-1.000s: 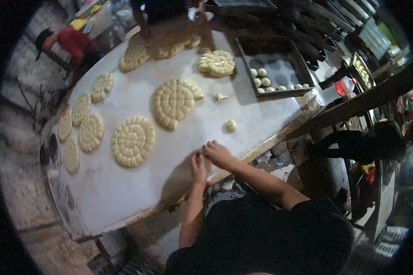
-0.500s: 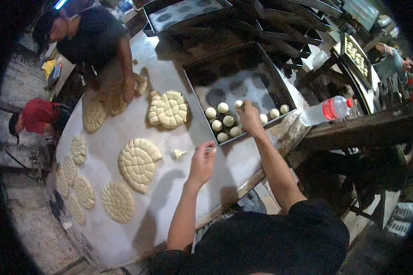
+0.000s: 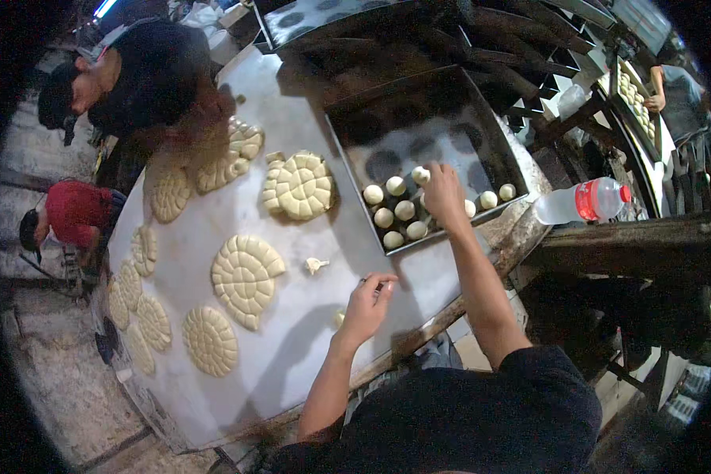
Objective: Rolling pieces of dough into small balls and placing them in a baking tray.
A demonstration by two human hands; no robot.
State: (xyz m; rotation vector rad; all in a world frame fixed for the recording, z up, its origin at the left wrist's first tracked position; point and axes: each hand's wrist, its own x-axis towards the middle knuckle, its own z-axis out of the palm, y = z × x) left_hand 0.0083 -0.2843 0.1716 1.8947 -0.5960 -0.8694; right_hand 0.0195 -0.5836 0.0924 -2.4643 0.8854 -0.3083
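Drawing nearer, left hand (image 3: 364, 311) half-open, empty, bares dough ball (image 3: 340, 318) within reach; right hand (image 3: 448, 194) curled at tray ball (image 3: 420, 175), grip unclear.

The right hand (image 3: 445, 196) was at a dough ball (image 3: 419, 176) in the dark tray (image 3: 442, 144); the left hand (image 3: 365, 310), loosely curled, hung over the counter (image 3: 174, 411).

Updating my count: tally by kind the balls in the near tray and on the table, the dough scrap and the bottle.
Balls in tray: at least 10 (right hand may hide more)
Balls on table: 1
Dough scrap: 1
Bottle: 1
Total: at least 13
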